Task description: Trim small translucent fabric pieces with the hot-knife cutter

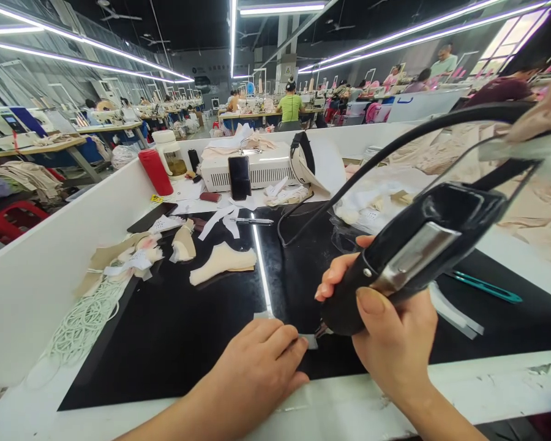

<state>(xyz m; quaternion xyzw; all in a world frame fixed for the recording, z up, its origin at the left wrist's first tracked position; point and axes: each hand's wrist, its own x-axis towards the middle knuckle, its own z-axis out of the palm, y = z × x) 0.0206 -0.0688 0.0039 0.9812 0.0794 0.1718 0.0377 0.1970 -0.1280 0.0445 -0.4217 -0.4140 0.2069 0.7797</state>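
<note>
My right hand [397,337] is wrapped round a black corded hand tool [408,251] with a bright metal plate on its side. The tool tilts down to the left, and its small metal tip [322,331] is at the end of a pale narrow strip [310,341] on the black mat [174,343]. My left hand [257,367] lies over this strip, its fingers together and pressing it down. Most of the strip is hidden under the fingers. Another pale piece [262,315] shows just behind my left hand.
Cream fabric pieces [223,262], a pen [252,221] and white strips lie farther back. Pale green cord [89,321] is heaped at left, teal thread snips [487,288] at right. A phone [239,177] leans on a white machine [270,164]. The tool's black cable [362,165] arches overhead.
</note>
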